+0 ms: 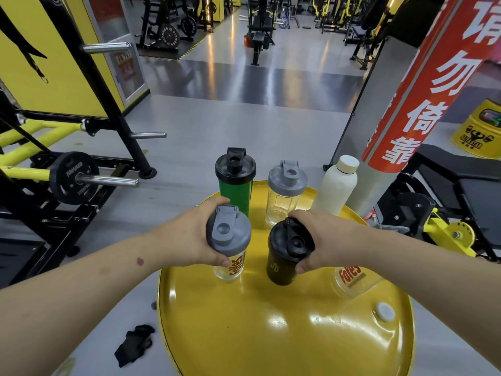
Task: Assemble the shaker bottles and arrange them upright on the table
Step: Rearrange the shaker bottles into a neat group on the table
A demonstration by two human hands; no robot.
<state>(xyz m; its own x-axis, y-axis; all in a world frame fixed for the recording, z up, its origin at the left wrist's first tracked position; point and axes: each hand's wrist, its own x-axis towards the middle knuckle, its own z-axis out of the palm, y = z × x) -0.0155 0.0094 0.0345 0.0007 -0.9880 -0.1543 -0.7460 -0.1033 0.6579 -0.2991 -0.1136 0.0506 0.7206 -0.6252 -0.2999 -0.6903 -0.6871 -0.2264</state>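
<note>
A round yellow drum top point(271, 335) serves as the table. My left hand point(189, 237) grips the grey lid of a clear shaker bottle point(230, 264) that stands upright at the centre left. My right hand point(322, 237) grips the black lid of a black shaker bottle point(279, 264) standing beside it. Behind them stand a green shaker with a black lid point(235, 180) and a clear shaker with a grey lid point(286, 194). A clear cup without a lid point(349, 280) lies tilted under my right forearm.
A white capped bottle point(337, 185) stands at the drum's far right edge. A red and silver pillar point(406, 104) rises just behind it. A weight rack with a barbell plate point(73, 177) is at the left. A black glove point(132, 346) lies on the floor by the drum.
</note>
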